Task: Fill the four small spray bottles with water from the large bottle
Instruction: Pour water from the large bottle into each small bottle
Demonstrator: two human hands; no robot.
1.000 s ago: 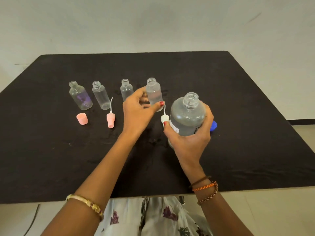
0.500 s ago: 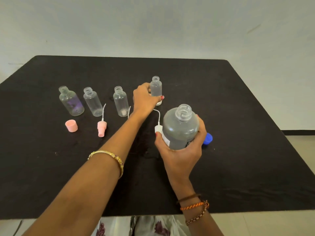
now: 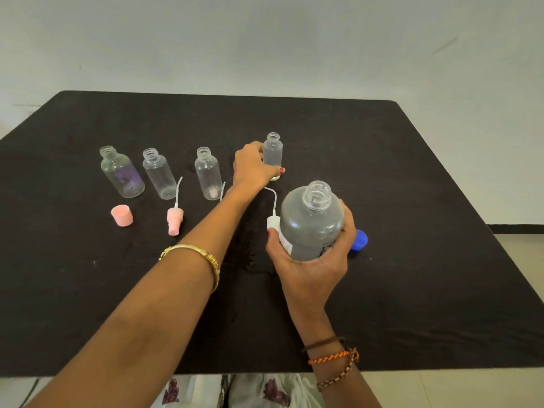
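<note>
My left hand (image 3: 253, 169) is curled round the fourth small spray bottle (image 3: 272, 150), which stands upright just above the middle of the frame. My right hand (image 3: 312, 260) grips the large bottle (image 3: 310, 223), uncapped and held right of centre, its blue cap (image 3: 359, 239) lying just to its right on the black table (image 3: 412, 172). Three other small bottles (image 3: 159, 173) stand open in a row at the left, with a pink cap (image 3: 122, 215) and a pink sprayer head (image 3: 175, 219) below them. A white sprayer head (image 3: 272, 222) touches the large bottle's left side.

No legible text; large bottle (image 3: 312, 225) label print too small and blurred.
</note>
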